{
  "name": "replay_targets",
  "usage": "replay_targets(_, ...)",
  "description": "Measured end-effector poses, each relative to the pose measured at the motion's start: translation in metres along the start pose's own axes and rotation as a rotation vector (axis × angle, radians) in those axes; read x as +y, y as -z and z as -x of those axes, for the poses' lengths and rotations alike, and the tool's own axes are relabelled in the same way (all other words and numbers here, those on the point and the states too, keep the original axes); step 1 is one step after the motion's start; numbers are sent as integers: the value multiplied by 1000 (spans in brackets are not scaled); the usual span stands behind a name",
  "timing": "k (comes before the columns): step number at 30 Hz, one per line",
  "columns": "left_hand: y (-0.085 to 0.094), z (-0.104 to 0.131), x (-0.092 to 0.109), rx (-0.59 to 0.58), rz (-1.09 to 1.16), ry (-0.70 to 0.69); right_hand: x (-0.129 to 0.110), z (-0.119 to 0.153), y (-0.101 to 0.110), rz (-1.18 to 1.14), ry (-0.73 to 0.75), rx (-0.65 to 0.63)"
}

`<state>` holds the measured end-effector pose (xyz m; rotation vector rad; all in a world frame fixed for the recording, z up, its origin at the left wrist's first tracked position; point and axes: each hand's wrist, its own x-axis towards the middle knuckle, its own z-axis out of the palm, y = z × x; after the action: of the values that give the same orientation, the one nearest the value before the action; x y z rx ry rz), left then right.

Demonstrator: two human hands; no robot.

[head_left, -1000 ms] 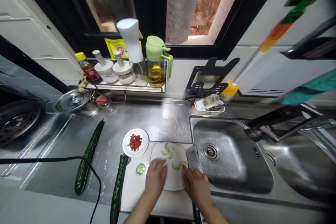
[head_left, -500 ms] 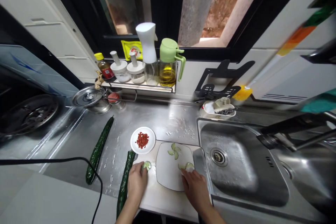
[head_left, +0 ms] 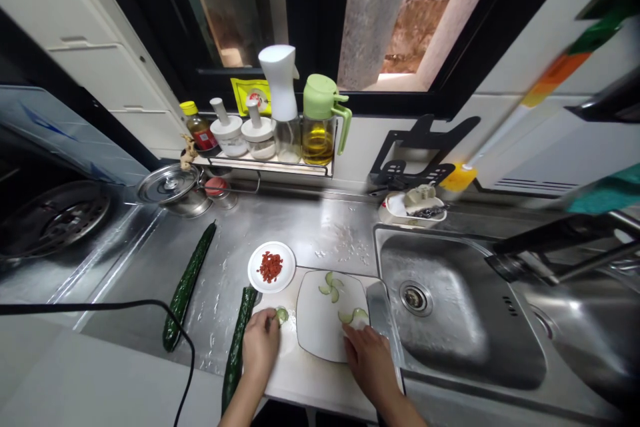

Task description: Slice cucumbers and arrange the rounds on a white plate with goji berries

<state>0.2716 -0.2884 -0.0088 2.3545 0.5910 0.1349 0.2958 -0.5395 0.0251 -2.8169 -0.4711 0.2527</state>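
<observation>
1. The left hand (head_left: 261, 341) has its fingertips at the cucumber slices (head_left: 283, 315) on the cutting board (head_left: 305, 381); whether its grip pinches any is unclear.
2. The right hand (head_left: 370, 357) is beside curved pieces (head_left: 345, 317) on the plate (head_left: 323, 332), its grip hidden.

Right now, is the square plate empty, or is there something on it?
Not empty: cucumber slices lie on the square plate, some near its far edge, others by the right hand.
</observation>
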Motion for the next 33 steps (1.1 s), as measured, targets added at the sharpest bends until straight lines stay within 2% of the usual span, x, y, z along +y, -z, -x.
replay_targets(4,6,-4,2,-40,96,29,-3,-1,0,-114,11,4)
replay_targets(7,12,-6,8,-133,163,9,-6,-3,-4,-229,48,28)
replay_targets(13,15,-2,42,-317,317,-80,-17,-18,-10,-457,116,113)
replay_targets(18,1,5,68,-431,441,-79,-23,-26,0,-658,59,87)
replay_targets(21,-11,6,73,-500,547,10,-20,-25,5,-689,-12,83)
replay_targets(26,-24,6,81,-709,709,253,-10,-18,10,-675,-68,80)
replay_targets(30,-30,8,93,-848,785,539,-2,-11,15,-658,-55,63)
replay_targets(33,-35,9,102,-890,816,646,4,-5,18,-629,-9,52)
